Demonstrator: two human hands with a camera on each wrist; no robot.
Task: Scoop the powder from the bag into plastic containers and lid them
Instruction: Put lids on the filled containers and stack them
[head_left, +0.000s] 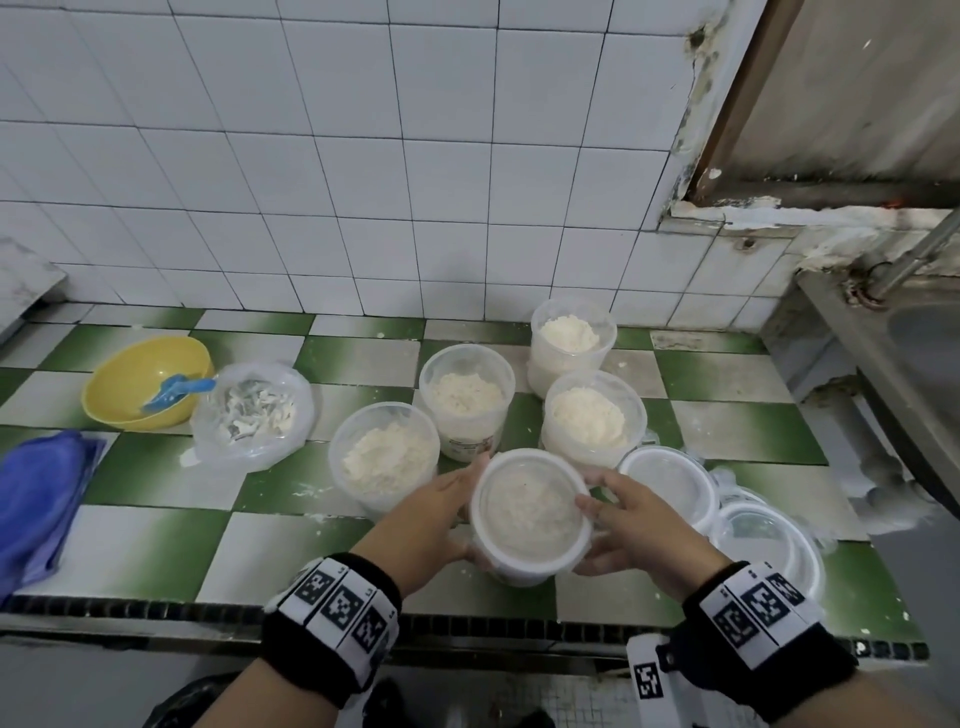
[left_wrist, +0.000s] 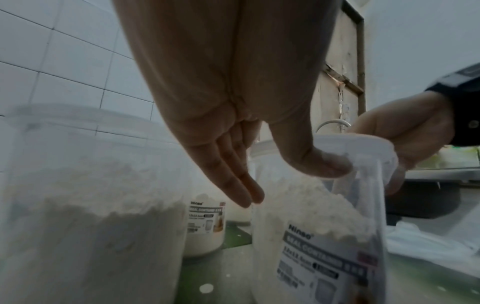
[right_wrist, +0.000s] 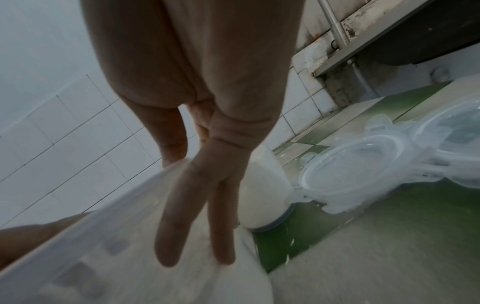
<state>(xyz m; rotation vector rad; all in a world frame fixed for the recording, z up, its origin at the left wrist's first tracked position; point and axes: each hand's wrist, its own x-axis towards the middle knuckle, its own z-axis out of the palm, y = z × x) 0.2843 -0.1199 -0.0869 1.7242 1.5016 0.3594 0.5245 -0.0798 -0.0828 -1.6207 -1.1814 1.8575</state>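
A lidded tub (head_left: 530, 514) of powder is held between both hands at the front edge of the green-and-white tiled counter (head_left: 156, 535). The left hand (head_left: 431, 519) is wrapped around its left side, thumb on the lid rim; the right hand (head_left: 634, 525) is gripping the right side, thumb on the lid. Four open filled tubs (head_left: 387, 457) are grouped just behind. Spare lids (head_left: 670, 478) are stacked at right. A near-empty bag (head_left: 254, 410) is seen beside a yellow bowl (head_left: 140, 379) holding a blue scoop (head_left: 176, 392).
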